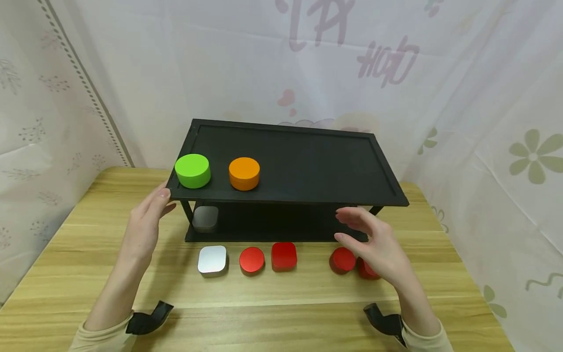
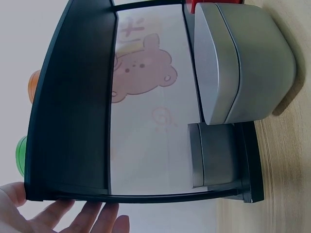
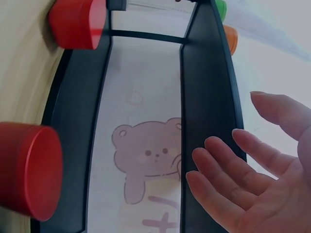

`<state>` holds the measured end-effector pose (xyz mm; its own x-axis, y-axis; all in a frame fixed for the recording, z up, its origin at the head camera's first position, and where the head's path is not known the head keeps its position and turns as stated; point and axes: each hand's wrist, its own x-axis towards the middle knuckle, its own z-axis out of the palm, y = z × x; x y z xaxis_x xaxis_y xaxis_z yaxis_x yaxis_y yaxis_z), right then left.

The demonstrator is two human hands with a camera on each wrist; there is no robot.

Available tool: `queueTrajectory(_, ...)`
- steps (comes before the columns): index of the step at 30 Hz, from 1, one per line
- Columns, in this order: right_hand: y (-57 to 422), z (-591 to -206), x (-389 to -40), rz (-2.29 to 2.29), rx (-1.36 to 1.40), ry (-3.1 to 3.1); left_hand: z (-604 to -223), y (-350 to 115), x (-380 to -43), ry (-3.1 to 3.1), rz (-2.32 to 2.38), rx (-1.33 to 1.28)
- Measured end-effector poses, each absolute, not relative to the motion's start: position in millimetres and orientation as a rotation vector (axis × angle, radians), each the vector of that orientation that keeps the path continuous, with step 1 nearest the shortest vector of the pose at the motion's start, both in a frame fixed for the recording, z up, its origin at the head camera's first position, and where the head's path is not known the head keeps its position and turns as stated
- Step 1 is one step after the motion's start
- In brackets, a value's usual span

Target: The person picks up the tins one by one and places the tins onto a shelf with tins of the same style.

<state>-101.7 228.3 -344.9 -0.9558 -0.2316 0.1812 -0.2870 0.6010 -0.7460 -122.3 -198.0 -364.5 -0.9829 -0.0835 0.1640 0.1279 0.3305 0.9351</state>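
Observation:
My left hand (image 1: 145,222) is at the front left corner of a black two-tier shelf (image 1: 303,161). Its thumb lies at the corner and its fairly straight fingers (image 2: 87,216) reach the side edge; their tips are partly hidden. My right hand (image 1: 378,239) hovers before the shelf's right half, fingers spread and loosely bent, holding nothing. A green round tin (image 1: 192,171) and an orange round tin (image 1: 244,174) stand on the top tier. On the lower tier at left sits a grey square tin (image 1: 205,218).
Along the wooden table (image 1: 246,318) before the shelf stand a silver square tin (image 1: 212,260), a red round tin (image 1: 252,260) and a red square tin (image 1: 284,256). Two more red tins (image 1: 342,260) are by my right hand, one partly covered. A printed white cloth (image 1: 246,58) hangs behind.

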Motion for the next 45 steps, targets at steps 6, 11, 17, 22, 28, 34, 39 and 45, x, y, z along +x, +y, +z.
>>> queueTrajectory(6, 234.7, -351.2, -101.2, 1.269, 0.386, -2.809, -366.0, -198.3, -123.2, -2.405, -1.730, -0.036)
queueTrajectory(11, 240.9, -357.8, -101.0, 1.200, 0.346, -2.867, -366.8, -199.3, -123.5, -2.392, -1.759, -0.039)
queueTrajectory(17, 246.9, -369.0, -101.5, 1.173, 0.357, -2.891, -366.8, -199.0, -124.1, -2.346, -1.789, -0.065)
queueTrajectory(22, 250.8, -377.8, -101.2, 1.187, 0.355, -2.899, -366.7, -198.2, -124.9, -2.271, -1.849, -0.089)
queueTrajectory(28, 256.9, -388.5, -100.1, 1.154, 0.349, -2.932, -365.7, -198.5, -124.7, -2.292, -1.826, -0.104)
queueTrajectory(34, 262.2, -395.5, -101.1, 1.105, 0.352, -2.958, -364.5, -199.4, -125.8, -2.284, -1.850, -0.124)
queueTrajectory(39, 264.5, -396.8, -101.2, 1.090, 0.353, -2.966, -364.7, -199.8, -126.8, -2.247, -1.911, -0.143)
queueTrajectory(45, 263.9, -396.3, -100.5, 1.061, 0.368, -2.974, -365.3, -202.1, -127.8, -2.209, -1.984, -0.174)
